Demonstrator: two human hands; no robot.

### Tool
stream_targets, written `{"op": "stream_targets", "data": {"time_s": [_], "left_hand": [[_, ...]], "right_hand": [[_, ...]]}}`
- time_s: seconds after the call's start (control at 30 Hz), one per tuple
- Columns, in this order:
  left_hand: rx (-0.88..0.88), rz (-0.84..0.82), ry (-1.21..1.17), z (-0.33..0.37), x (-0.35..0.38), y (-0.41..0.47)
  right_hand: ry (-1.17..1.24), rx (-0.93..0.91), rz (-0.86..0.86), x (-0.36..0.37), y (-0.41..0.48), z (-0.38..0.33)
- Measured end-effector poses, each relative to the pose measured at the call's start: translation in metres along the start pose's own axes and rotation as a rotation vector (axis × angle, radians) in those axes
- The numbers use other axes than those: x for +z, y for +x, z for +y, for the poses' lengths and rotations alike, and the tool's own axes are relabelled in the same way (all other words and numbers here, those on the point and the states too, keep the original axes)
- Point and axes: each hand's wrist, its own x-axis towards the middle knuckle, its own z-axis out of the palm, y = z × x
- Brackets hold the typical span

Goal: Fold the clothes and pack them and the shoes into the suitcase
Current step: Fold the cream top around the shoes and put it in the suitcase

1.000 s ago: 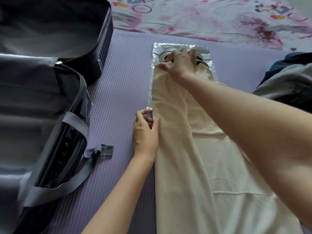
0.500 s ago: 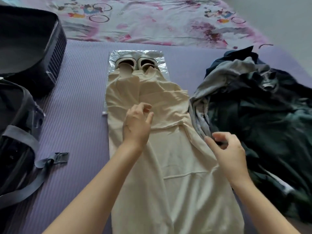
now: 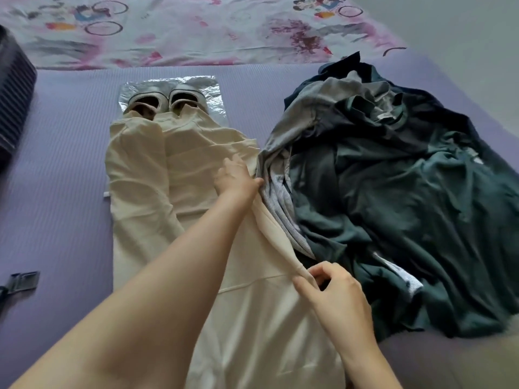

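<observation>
Surface: purple mat point(image 3: 70, 164), floral sheet point(image 3: 196, 29) along the far edge. Cream garment point(image 3: 140, 178) lies lengthwise at centre, its top end overlapping a pair of shoes point(image 3: 168, 101) in a clear plastic bag point(image 3: 213, 99). Left hand point(image 3: 238, 178) grips the garment's right edge, fingers curled into the fabric. Right hand point(image 3: 334, 293) pinches the end of the sleeve point(image 3: 269, 228) between thumb and fingertips, nearer the body. Pile of dark clothes point(image 3: 393, 206) touches the garment's right side. Suitcase point(image 3: 14, 88) only at the left frame edge; buckle point(image 3: 24, 280) on the mat below it.
</observation>
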Motion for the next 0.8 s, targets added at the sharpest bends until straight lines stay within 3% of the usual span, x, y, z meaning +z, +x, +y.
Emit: {"op": "stream_targets", "data": {"time_s": [0.13, 0.33, 0.53, 0.8], "left_hand": [[-0.016, 0.077, -0.109, -0.011, 0.006, 0.005], [0.008, 0.045, -0.037, -0.01, 0.008, 0.005], [0.004, 0.056, 0.021, -0.008, 0.012, 0.009], [-0.041, 0.094, -0.202, -0.017, 0.012, 0.007]], "right_hand": [[0.058, -0.039, -0.041, -0.001, -0.004, 0.001], [0.288, -0.014, -0.172, 0.006, -0.014, -0.003], [0.265, 0.017, -0.18, 0.013, -0.016, 0.004], [0.366, -0.021, -0.224, 0.012, -0.026, 0.005]]}}
